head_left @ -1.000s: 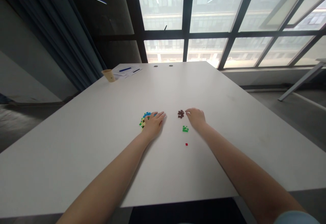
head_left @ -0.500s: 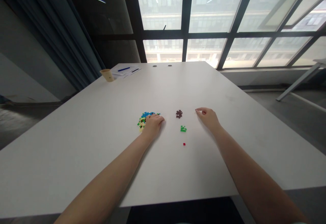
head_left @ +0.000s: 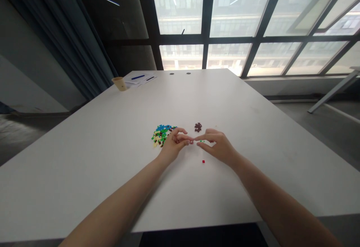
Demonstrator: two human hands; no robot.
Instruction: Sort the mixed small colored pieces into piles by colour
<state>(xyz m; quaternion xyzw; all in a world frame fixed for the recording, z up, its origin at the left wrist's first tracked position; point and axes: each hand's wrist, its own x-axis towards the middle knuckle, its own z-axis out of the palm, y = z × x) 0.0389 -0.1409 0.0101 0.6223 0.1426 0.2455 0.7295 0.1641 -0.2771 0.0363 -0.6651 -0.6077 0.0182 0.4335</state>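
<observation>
My left hand (head_left: 176, 142) is closed in a pinch just right of a mixed pile of small plastic building bricks (head_left: 161, 132), blue, green, yellow and dark brown. A reddish speck shows at its fingertips, too small to name. From the other side my right hand (head_left: 218, 145) meets those fingertips, its thumb and forefinger apart. Beneath the right fingers lie small green bricks (head_left: 201, 141), mostly hidden. Beyond them sits a cluster of dark brown bricks (head_left: 198, 127). One red brick (head_left: 203, 161) lies nearer me, and a tiny pale piece (head_left: 216, 126) rests behind the right hand.
The white table (head_left: 135, 187) stretches toward the windows. At its far left stand a beige paper cup (head_left: 120, 84) and sheets of paper (head_left: 137, 80) with a blue pen (head_left: 138, 77). Two round grey discs (head_left: 171, 74) are at the far edge.
My right hand has moved left and nearer, leaving a pale piece on the table. My left hand has come off the pile to the right, and the two hands' fingertips now meet.
</observation>
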